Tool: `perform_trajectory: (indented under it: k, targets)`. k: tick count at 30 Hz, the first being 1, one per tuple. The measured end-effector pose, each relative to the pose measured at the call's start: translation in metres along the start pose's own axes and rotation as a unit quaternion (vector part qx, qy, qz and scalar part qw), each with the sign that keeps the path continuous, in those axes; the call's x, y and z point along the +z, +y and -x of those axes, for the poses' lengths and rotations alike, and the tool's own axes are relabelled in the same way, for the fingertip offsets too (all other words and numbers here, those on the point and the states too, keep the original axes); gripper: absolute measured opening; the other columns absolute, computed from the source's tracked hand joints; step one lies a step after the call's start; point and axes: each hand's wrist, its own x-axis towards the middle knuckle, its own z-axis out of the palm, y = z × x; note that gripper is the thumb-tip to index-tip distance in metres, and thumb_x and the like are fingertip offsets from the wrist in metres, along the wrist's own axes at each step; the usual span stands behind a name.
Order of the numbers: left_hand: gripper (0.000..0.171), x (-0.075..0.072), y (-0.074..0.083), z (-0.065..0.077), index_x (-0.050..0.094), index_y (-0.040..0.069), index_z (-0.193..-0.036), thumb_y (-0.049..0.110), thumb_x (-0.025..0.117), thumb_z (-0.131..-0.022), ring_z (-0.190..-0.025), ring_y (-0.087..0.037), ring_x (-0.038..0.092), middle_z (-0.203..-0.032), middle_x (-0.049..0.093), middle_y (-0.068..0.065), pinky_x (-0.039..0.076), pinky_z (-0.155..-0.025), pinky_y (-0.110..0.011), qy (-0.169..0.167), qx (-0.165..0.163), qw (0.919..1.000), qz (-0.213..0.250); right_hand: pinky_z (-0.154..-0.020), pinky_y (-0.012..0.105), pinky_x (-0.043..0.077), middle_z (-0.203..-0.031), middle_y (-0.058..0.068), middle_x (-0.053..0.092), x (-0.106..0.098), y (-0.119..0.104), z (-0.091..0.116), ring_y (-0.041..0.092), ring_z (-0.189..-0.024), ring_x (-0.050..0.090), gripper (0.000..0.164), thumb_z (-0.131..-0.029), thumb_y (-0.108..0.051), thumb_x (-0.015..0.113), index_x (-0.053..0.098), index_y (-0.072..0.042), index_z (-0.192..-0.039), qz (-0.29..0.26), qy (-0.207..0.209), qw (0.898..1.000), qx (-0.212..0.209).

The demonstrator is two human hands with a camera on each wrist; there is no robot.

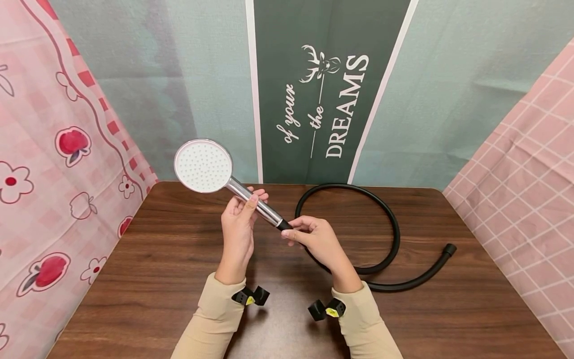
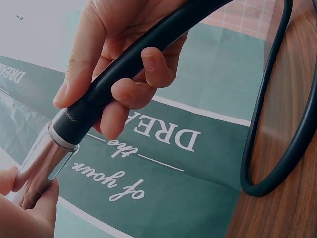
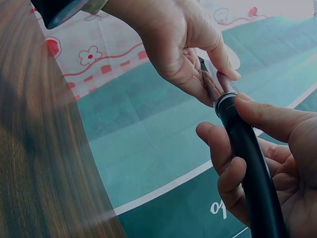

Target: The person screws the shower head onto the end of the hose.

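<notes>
A shower head [image 1: 203,166] with a round white nozzle face and a chrome handle [image 1: 264,209] is held tilted above the table. My left hand [image 1: 238,224] grips the chrome handle, thumb along its upper side. At the handle's lower end, my right hand [image 1: 316,239] pinches the black connector [image 2: 74,124] of a black shower hose [image 3: 250,173]. The connector meets the handle with a thin pale ring showing between them in the left wrist view. Whether the thread is fully seated cannot be seen.
The hose [image 1: 394,219] loops across the right of the brown wooden table [image 1: 179,259], its free end fitting [image 1: 450,249] lying at the right. Printed cloth [image 1: 215,60] hangs behind, with pink cloth [image 1: 533,149] at both sides. Wrist cameras [image 1: 253,296] sit on both sleeves.
</notes>
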Motion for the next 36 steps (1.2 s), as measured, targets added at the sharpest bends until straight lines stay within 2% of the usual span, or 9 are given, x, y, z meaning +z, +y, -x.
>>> perform_trajectory:
  k: [5,11,17,22,29,36]
  targets:
    - [0.017,0.0003,0.0003,0.0002,0.057,0.001,-0.113,-0.001,0.059,-0.097,-0.089,-0.013,0.074,-0.095,0.075,-0.002,0.058,-0.095,-0.036,0.0,0.0,1.0,-0.001,-0.061,0.034,0.056,-0.078,0.007,0.075,-0.0002,0.0001,-0.0002,0.012,-0.068,0.069,0.024,-0.085,-0.02,0.078,0.072,-0.002,-0.101,-0.001,-0.001,1.0,-0.002]
    - [0.017,0.0009,0.0007,0.0003,0.057,0.001,-0.113,-0.001,0.059,-0.097,-0.089,-0.013,0.074,-0.096,0.075,-0.004,0.059,-0.094,-0.035,-0.001,-0.001,1.0,0.001,-0.06,0.024,0.055,-0.086,0.018,0.075,-0.0004,0.0009,-0.0013,0.011,-0.067,0.066,0.025,-0.086,-0.018,0.077,0.072,-0.002,-0.103,-0.008,-0.005,1.0,-0.002]
    - [0.017,0.0012,0.0011,-0.0001,0.057,0.001,-0.113,-0.001,0.058,-0.097,-0.089,-0.013,0.074,-0.095,0.075,-0.004,0.059,-0.093,-0.032,-0.002,-0.002,1.0,0.005,-0.063,0.024,0.056,-0.087,0.012,0.075,-0.0007,0.0014,-0.0013,0.012,-0.071,0.068,0.032,-0.084,-0.019,0.08,0.071,-0.005,-0.112,-0.008,0.0,1.0,0.0]
    - [0.017,0.0009,0.0011,0.0001,0.056,0.001,-0.114,0.0,0.058,-0.097,-0.089,-0.013,0.074,-0.096,0.075,-0.004,0.06,-0.091,-0.03,-0.004,-0.005,1.0,0.003,-0.064,0.023,0.054,-0.089,0.012,0.075,-0.0006,0.0021,-0.0018,0.011,-0.073,0.064,0.039,-0.078,-0.012,0.084,0.068,-0.006,-0.113,-0.015,0.004,1.0,-0.007]
    - [0.016,0.0004,0.0017,0.0008,0.057,0.001,-0.113,-0.001,0.058,-0.097,-0.089,-0.013,0.074,-0.094,0.075,-0.002,0.059,-0.092,-0.031,-0.003,-0.003,1.0,0.004,-0.065,0.023,0.057,-0.088,0.01,0.075,0.0007,0.0024,-0.0021,0.01,-0.072,0.068,0.029,-0.078,-0.01,0.084,0.068,-0.003,-0.102,-0.023,0.008,1.0,-0.011]
    - [0.017,-0.0001,0.0018,0.0005,0.057,0.001,-0.113,0.0,0.059,-0.097,-0.089,-0.013,0.074,-0.096,0.075,-0.004,0.058,-0.096,-0.036,-0.003,-0.005,1.0,0.002,-0.066,0.023,0.059,-0.092,0.011,0.073,0.001,0.003,-0.0024,0.012,-0.074,0.068,0.027,-0.078,-0.011,0.084,0.07,-0.003,-0.099,-0.021,0.017,0.999,-0.02]
